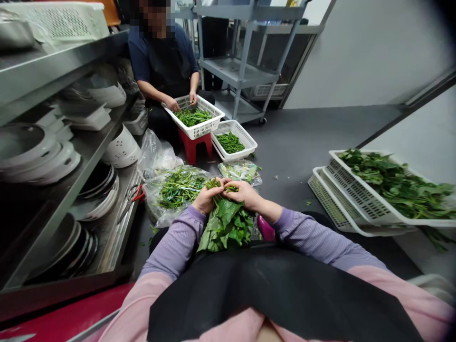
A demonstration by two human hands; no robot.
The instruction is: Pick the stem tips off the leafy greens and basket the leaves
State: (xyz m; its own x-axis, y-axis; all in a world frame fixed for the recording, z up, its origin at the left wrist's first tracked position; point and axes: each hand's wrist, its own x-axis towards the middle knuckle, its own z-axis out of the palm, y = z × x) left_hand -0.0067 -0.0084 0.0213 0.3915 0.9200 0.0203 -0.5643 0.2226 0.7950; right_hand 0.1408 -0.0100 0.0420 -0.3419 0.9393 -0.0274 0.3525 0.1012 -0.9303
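Note:
A bunch of leafy greens (228, 223) hangs leaves-down in front of my black apron, its stems pointing away from me. My left hand (207, 195) is wrapped round the stems from the left. From the right, my right hand (244, 194) closes on the stem ends of the same bunch, its fingertips close to the left hand's. Just beyond my left hand lies an open clear plastic bag (167, 213) with cut green stems (181, 186) in it. Another clear bag of greens (240, 171) lies on the floor past my hands.
At right, a white basket of leafy greens (395, 185) rests on stacked baskets. Ahead, a co-worker (164, 57) handles green stalks in a white basket (199, 130) on a red stool (194, 148). Red-handled scissors (131, 199) lie on the left shelf's edge, near stacked pans. A grey cart (242, 71) stands behind.

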